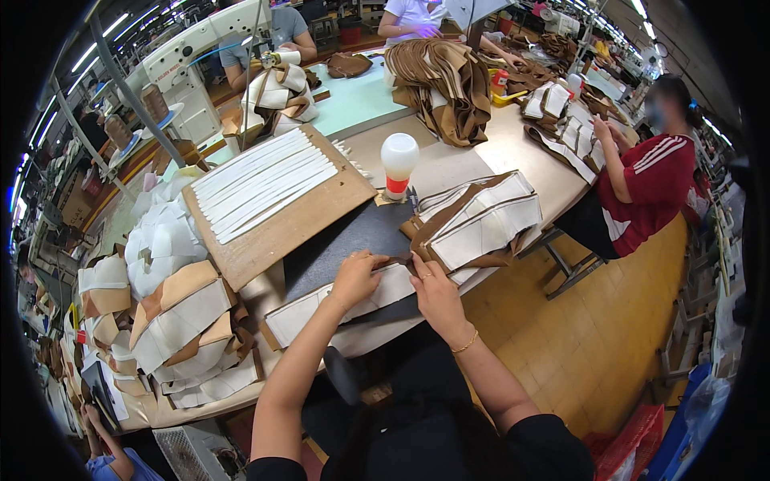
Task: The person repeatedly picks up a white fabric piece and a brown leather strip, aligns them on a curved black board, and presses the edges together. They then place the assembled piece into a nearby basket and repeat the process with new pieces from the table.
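A long leather piece (307,316) with pale backing and a brown edge lies along the near edge of the table. My left hand (356,280) is closed on its far brown edge, fingers bent. Close to it on the right, my right hand (438,295) pinches the same edge between thumb and fingers. Just beyond my right hand rests a stack of brown leather pieces (480,228) with pale backing. A white bottle with a red band (399,166) stands upright past my hands, on the far side of a dark mat (341,244).
A brown board (277,258) bearing several white strips lies at left. Piled backed leather pieces (180,317) sit left of it. Brown leather pieces (443,80) are heaped at the back, near a sewing machine (186,74). A co-worker in red (659,168) stands at right, handling pieces.
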Motion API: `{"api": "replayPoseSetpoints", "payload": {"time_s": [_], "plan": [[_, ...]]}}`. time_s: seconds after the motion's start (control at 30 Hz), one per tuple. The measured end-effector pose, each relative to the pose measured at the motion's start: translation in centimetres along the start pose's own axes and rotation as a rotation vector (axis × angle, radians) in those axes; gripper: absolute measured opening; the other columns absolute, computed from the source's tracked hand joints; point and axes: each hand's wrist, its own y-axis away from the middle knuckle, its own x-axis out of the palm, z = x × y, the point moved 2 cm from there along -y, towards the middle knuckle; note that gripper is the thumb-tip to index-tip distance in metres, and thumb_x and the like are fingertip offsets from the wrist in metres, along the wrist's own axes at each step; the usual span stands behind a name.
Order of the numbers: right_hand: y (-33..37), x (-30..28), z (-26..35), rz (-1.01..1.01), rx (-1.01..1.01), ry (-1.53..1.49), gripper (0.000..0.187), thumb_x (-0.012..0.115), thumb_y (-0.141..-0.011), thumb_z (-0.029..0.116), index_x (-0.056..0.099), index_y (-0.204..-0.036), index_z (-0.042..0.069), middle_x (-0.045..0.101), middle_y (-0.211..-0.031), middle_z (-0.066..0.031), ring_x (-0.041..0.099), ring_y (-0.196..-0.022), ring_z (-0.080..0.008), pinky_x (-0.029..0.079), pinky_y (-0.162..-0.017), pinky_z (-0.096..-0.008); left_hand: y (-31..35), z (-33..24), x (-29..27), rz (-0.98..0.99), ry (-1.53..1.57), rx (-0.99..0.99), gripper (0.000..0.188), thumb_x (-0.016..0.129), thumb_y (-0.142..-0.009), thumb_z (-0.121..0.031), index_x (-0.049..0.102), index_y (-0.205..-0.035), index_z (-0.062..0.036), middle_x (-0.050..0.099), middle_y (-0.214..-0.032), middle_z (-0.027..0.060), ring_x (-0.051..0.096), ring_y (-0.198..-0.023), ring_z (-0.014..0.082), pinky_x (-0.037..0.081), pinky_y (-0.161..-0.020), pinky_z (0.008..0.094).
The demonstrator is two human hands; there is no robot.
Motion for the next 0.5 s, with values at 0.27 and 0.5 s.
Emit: {"api": "replayPoseSetpoints", "payload": {"time_s": [0.27, 0.5], "plan": [[2.3, 1.2, -3.4, 0.087, 0.153, 0.032, 0.039, 0.056, -0.097, 0.016, 0.055, -0.133, 0.002, 0.059, -0.098, -0.0159, 0.062, -0.088, -0.0360, 0.051, -0.076, -0.0438, -2.9, -1.2, 2.4, 0.036, 0.126, 0.051, 0.027, 0.067, -0.082, -0.016, 0.073, -0.106, -0.0061, 0.065, -0.094, 0.0136, 0.061, -0.098, 0.0314, 0.050, -0.087, 0.0402], [-0.5, -1.5, -2.1, 0.001, 0.101, -0.037, 0.037, 0.058, -0.096, 0.015, 0.058, -0.130, 0.001, 0.061, -0.089, -0.0167, 0.062, -0.080, -0.0363, 0.050, -0.072, -0.0432, -1.6, -2.2, 2.1, -0.092, -0.070, 0.186, 0.025, 0.073, -0.080, -0.017, 0.074, -0.102, -0.0058, 0.066, -0.094, 0.0121, 0.063, -0.090, 0.0313, 0.047, -0.082, 0.0417]]}}
